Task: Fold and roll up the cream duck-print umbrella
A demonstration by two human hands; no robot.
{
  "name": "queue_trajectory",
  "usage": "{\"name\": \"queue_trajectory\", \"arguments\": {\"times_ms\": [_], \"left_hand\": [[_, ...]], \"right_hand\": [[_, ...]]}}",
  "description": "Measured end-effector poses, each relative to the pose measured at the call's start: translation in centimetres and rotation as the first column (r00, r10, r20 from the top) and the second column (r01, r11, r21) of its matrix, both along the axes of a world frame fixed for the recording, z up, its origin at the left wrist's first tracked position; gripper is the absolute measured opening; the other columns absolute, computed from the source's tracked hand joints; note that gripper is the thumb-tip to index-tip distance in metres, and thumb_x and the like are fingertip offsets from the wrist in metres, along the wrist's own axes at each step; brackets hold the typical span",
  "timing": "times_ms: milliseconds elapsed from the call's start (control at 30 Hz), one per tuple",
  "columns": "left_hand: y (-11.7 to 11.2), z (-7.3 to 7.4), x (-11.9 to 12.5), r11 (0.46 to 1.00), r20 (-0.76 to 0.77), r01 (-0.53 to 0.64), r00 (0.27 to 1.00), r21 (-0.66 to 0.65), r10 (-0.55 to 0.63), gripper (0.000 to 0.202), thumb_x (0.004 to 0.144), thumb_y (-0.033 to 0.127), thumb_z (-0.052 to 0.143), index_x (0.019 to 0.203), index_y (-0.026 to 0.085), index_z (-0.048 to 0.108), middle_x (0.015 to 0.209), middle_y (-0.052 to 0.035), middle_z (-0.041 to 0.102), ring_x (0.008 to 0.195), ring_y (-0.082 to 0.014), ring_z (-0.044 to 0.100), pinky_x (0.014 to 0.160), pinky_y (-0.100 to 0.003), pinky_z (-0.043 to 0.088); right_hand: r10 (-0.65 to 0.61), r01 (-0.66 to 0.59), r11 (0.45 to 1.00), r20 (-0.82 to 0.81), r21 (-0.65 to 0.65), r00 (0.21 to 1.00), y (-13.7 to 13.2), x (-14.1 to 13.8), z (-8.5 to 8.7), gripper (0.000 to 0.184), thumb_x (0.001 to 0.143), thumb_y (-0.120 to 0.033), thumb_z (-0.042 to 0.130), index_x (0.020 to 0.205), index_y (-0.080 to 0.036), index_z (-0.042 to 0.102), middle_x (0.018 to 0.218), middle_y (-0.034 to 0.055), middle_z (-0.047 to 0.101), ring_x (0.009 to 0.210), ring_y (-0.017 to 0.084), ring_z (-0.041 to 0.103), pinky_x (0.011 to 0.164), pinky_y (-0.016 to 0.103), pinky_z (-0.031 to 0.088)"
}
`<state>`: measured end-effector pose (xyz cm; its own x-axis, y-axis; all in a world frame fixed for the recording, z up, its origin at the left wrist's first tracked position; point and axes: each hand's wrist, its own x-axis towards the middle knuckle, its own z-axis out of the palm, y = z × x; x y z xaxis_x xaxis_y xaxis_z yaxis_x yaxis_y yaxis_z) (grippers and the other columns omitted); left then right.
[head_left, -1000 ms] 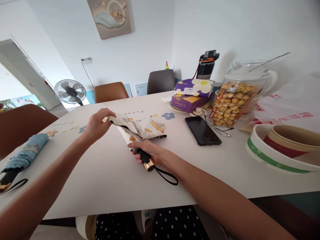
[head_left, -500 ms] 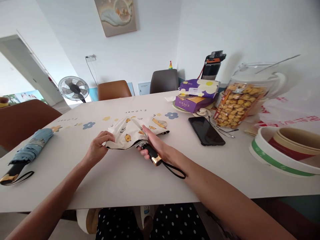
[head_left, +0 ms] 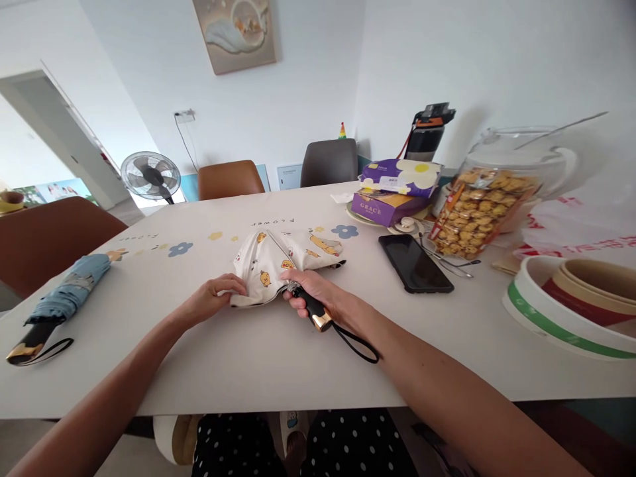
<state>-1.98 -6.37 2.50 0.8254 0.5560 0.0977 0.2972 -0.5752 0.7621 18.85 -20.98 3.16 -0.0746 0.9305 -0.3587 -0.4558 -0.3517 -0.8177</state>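
Clamping umbrella handle (head_left: 317,309): right grip (head_left: 320,289). Left grip (head_left: 212,298) at canopy (head_left: 268,265), hold unclear. Box (head_left: 371,208): "GRACE".

- The table (head_left: 223,374) is lit softly; the far left is washed nearly white.
- A soft shadow is cast on the wall (head_left: 527,59) beside the bottle (head_left: 424,140).
- A glint is caught by the held umbrella handle (head_left: 320,319).
- The white bowl (head_left: 531,308) is stretched — wide-lens distortion.
- The lower right corner is left dim.
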Motion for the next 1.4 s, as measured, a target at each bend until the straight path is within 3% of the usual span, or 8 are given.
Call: {"name": "queue_trajectory", "arguments": {"times_ms": [200,433,600,767,867,967,1267,1400], "left_hand": [[0.1,0.8,1.0,0.941,0.125,-0.331,0.939,0.067,0.321,0.032,0.072,0.015,0.044,0.086,0.027,0.070,0.104,-0.0006,0.065,0.106,-0.0197,0.055,0.096,-0.031,0.038],[1.3,0.5,6.8,0.926,0.298,-0.218,0.946,0.307,0.124,0.042,0.089,0.034,0.037,0.126,0.022,0.051,0.140,-0.0039,0.041,0.135,-0.0162,0.025,0.112,-0.033,0.014],[4.3,-2.2,7.7,0.859,0.283,-0.509,0.833,0.056,0.475,0.055,0.091,0.045,0.025,0.139,0.018,0.031,0.151,-0.0067,0.018,0.139,-0.0180,0.011,0.114,-0.034,0.008],[2.2,-1.3,7.0,0.760,0.449,-0.647,0.700,0.068,0.556,0.042,0.089,0.044,0.037,0.123,0.021,0.046,0.136,-0.0097,0.042,0.131,-0.0220,0.031,0.108,-0.036,0.023],[-1.1,0.2,7.7,0.831,0.512,-0.553,0.730,0.056,0.452,0.028,0.089,0.041,0.037,0.098,0.021,0.054,0.106,-0.0058,0.058,0.099,-0.0178,0.053,0.089,-0.033,0.041],[-3.3,1.1,9.2,0.874,0.421,-0.456,0.769,-0.168,0.481,0.028,0.083,0.045,0.048,0.094,0.020,0.052,0.096,-0.0043,0.058,0.087,-0.0155,0.055,0.077,-0.029,0.045],[-4.0,3.0,11.3,0.724,0.331,-0.224,0.775,-0.653,0.539,0.030,0.071,0.040,0.066,0.084,0.013,0.059,0.078,-0.0064,0.063,0.078,-0.0197,0.061,0.071,-0.031,0.049],[-4.0,3.3,11.3,0.591,0.364,-0.041,0.753,-0.805,0.548,0.034,0.070,0.036,0.069,0.095,0.013,0.062,0.094,-0.0089,0.067,0.088,-0.0224,0.062,0.080,-0.033,0.051]], "right_hand": [[0.009,-0.010,1.000,0.038,0.024,0.999,0.2,-0.1,-0.5,0.015,0.071,-0.023,0.059,0.071,-0.016,0.045,0.063,-0.0024,0.046,0.040,0.004,0.036,0.031,0.018,0.036],[0.100,-0.101,0.995,0.041,0.021,0.994,0.2,-0.9,-0.7,0.011,0.066,-0.017,0.055,0.064,-0.016,0.044,0.062,-0.0023,0.047,0.038,0.004,0.036,0.029,0.020,0.036],[0.074,-0.074,0.997,0.034,0.013,0.997,0.1,-1.2,-0.6,0.011,0.064,-0.015,0.054,0.061,-0.016,0.043,0.058,-0.0027,0.047,0.037,0.004,0.035,0.029,0.020,0.035],[-0.015,0.009,0.998,0.113,0.059,0.994,0.0,-1.2,-0.1,0.012,0.064,-0.016,0.053,0.056,-0.017,0.043,0.043,-0.0049,0.041,0.034,0.006,0.034,0.029,0.020,0.035],[-0.075,0.063,0.996,0.212,0.063,0.974,0.0,-1.2,0.1,0.015,0.063,-0.016,0.052,0.054,-0.018,0.041,0.036,-0.0051,0.039,0.032,0.007,0.035,0.029,0.021,0.036],[-0.125,0.106,0.991,0.279,0.081,0.952,0.1,-1.3,0.2,0.014,0.063,-0.017,0.052,0.054,-0.018,0.041,0.036,-0.0045,0.041,0.030,0.008,0.037,0.028,0.022,0.037],[-0.110,0.082,0.992,0.317,0.100,0.942,-0.2,-1.3,0.5,0.013,0.062,-0.016,0.053,0.056,-0.019,0.042,0.038,-0.0051,0.042,0.030,0.009,0.039,0.026,0.023,0.038],[-0.073,0.042,0.993,0.307,0.108,0.949,-0.4,-1.3,0.8,0.013,0.063,-0.018,0.052,0.056,-0.019,0.041,0.038,-0.0054,0.041,0.029,0.009,0.038,0.026,0.023,0.038]]}}
